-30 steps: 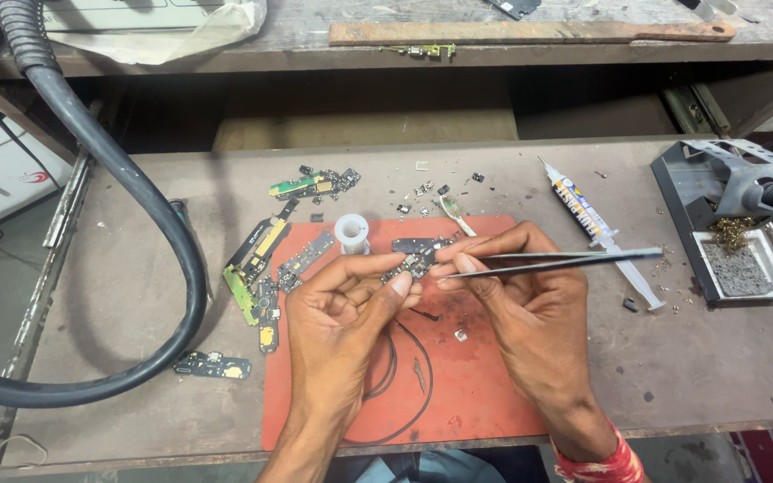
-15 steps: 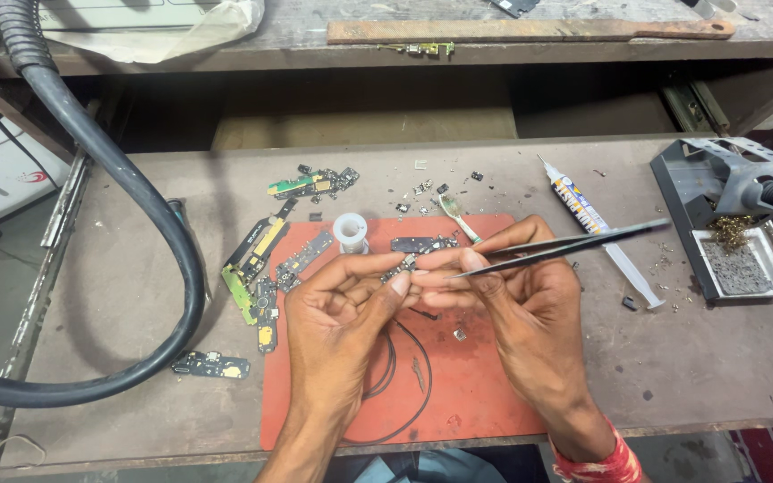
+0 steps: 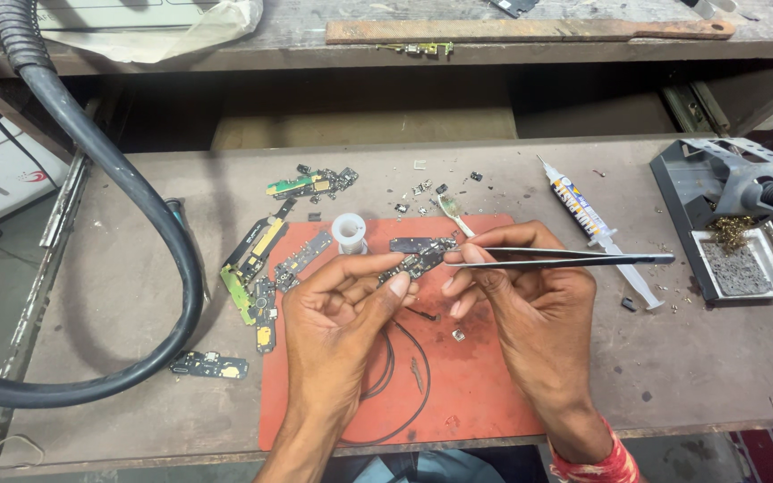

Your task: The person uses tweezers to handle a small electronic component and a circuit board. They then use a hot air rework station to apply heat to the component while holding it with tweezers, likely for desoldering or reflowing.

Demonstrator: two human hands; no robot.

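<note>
Circuit board held over the red mat, tweezers at its edge

Circuit board [image 3: 418, 262], small and dark, sits pinched between the thumb and fingers of my left hand [image 3: 337, 313], lifted just above the red mat [image 3: 476, 394] on the desk [image 3: 673, 358]. My right hand [image 3: 530, 304] has its fingers closed on a pair of tweezers [image 3: 574, 259], whose tips meet the board's right end. I judge the board light, stiff and thin, easily cracked, with tiny parts that could shear off, so it is best gripped by its bare edges. To the right lies a syringe-shaped tube [image 3: 588, 219] with a yellow and blue label. A white spool [image 3: 349, 231] stands at the mat's top edge, and green and yellow board scraps [image 3: 257, 268] lie to the left.
</note>
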